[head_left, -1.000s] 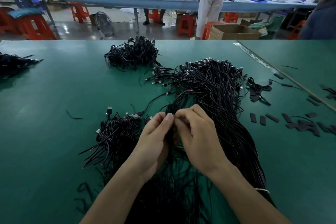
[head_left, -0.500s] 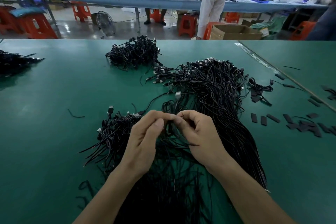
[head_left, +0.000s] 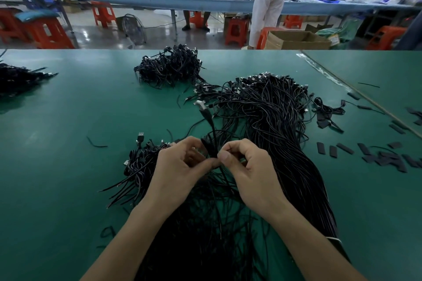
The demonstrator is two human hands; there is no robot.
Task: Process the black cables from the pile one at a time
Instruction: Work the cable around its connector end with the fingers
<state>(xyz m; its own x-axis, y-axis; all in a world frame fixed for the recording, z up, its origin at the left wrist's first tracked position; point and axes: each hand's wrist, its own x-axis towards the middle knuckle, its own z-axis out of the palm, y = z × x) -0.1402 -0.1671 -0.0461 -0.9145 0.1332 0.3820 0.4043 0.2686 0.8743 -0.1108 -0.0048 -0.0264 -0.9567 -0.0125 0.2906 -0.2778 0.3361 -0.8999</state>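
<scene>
Left hand (head_left: 180, 166) and right hand (head_left: 249, 171) close together over the green table (head_left: 68, 121), fingers curled, both pinching 1 black cable (head_left: 209, 121) — rising from the pinch, plug end up and tilted left. Just behind and to the right, the big pile (head_left: 269, 116) of black cables, fanned toward the near edge. Small bundle (head_left: 141, 162) beside the left hand; far bundle (head_left: 169, 68) near the back edge. Short black strips (head_left: 388, 157) scattered well to the right.

The cable pile (head_left: 274, 121) lies on the table (head_left: 57, 166), a smaller bundle (head_left: 141, 166) to its left and another heap (head_left: 169, 68) behind. The left hand (head_left: 180, 166) and right hand (head_left: 249, 171) meet on one cable (head_left: 209, 122) between pile and bundle. Strips (head_left: 388, 157) lie far right.
</scene>
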